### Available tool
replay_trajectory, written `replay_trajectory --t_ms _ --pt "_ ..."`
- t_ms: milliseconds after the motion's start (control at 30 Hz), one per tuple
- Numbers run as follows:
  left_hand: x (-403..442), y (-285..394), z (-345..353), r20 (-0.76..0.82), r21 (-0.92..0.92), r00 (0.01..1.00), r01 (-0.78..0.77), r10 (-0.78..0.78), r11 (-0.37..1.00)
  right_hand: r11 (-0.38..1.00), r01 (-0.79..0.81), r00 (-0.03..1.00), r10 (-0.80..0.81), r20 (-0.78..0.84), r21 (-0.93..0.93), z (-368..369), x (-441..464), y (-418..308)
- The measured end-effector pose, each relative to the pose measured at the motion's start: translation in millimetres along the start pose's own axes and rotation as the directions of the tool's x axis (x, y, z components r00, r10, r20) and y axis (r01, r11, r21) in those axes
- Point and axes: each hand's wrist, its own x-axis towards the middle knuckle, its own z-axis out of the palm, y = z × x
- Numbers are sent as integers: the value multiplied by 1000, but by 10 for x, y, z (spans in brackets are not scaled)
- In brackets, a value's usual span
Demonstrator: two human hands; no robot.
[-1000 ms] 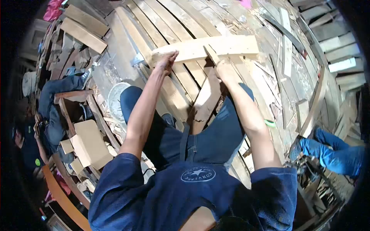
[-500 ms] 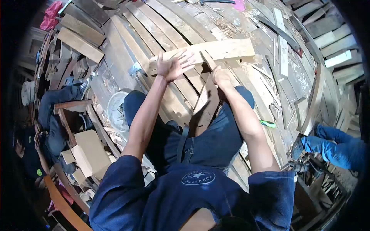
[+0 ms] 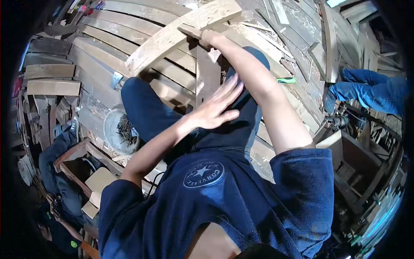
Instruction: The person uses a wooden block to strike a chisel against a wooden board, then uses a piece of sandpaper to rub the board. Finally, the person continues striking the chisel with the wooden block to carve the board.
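Note:
A thick pale timber beam lies across the slatted floor in front of me. My right hand is closed around a short, flat wooden piece, whose far end rests on or just above the beam; I cannot tell if it is a tool handle. Below that hand a brown board stands between my legs. My left hand is open over my lap, fingers stretched out, holding nothing.
A pale bucket with dark nail-like pieces is at my left knee. A green-handled tool lies to the right. One person's jeans show at right; another person sits at left. Wood blocks are stacked left.
My left hand has dropped from beside the beam to over my lap. The view has turned and shifted, so the beam appears higher and more slanted. My right hand keeps its grip.

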Motion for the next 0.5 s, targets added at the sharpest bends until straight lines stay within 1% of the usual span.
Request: replay_trajectory --t_ms 33,67,100,133,200,233,267,300,333,367,400,433,467,500 --pt "-124 -319 172 297 144 942 121 -159 982 999 -29 998 28 -54 -22 144 123 14" --pt "-213 -612 208 283 119 901 308 -330 944 994 -35 999 37 -16 102 -14 -138 -86" --pt "-227 -841 116 271 93 831 480 -486 872 1000 1 1000 -1 -23 -1 82 -79 -91" --pt "-99 -961 -105 357 387 666 532 -655 753 994 26 998 -31 -46 -108 104 -33 -94" --pt "-91 -968 -354 157 559 645 566 -748 606 988 -121 992 122 -8 100 23 -66 -102" --pt "-41 -880 -423 -2 299 713 670 -701 680 990 -111 994 111 4 82 8 -80 -100" --pt "-3 -728 -375 -185 255 796 606 -577 754 993 -101 995 100 20 67 1 -94 -104" --pt "72 -372 -314 -364 231 827 526 -429 818 995 -90 995 88 36 54 8 -95 -113" --pt "48 -261 -203 -337 190 918 282 -207 940 995 -59 997 55 45 76 52 -45 -113" --pt "-10 -196 -101 -323 142 946 13 34 990 993 -72 997 70 17 90 36 -53 -124" --pt "-192 -315 145 55 224 988 126 -141 966 991 -86 996 87 -12 105 28 -109 -134" --pt "-363 -658 444 134 60 896 419 -423 906 988 -98 994 103 -38 121 21 -152 -143" --pt "-284 -537 257 248 93 845 465 -473 880 991 -70 988 85 -132 116 87 -51 -91" --pt "-126 -484 -23 357 145 783 493 -510 858 998 -64 969 67 -237 20 71 -128 -126"
